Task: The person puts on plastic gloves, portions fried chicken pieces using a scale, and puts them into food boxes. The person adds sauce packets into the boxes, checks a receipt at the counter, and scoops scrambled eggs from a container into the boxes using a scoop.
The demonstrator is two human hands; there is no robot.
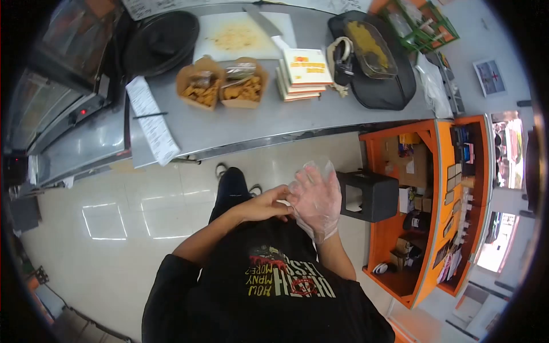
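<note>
My right hand (317,200) wears a loose clear plastic glove, with its fingers apart and nothing in it. Bare of any glove, my left hand (266,204) pinches the glove's edge beside the right thumb. Both hands are in front of my black shirt, short of the steel counter (229,128). On the counter stand two open cardboard boxes (197,86) of fried pieces, each with a small dark-filled packet. A stack of white and orange boxes (309,67) is to their right. A long paper slip (153,123) with a pen across it lies at the left.
Behind the food are a white cutting board (240,35) with crumbs, a knife (262,22) and a black round pan (163,43). At the right, a glass dish (372,48) sits on a black tray (394,94). An orange shelf (426,274) and black stool (377,197) stand below.
</note>
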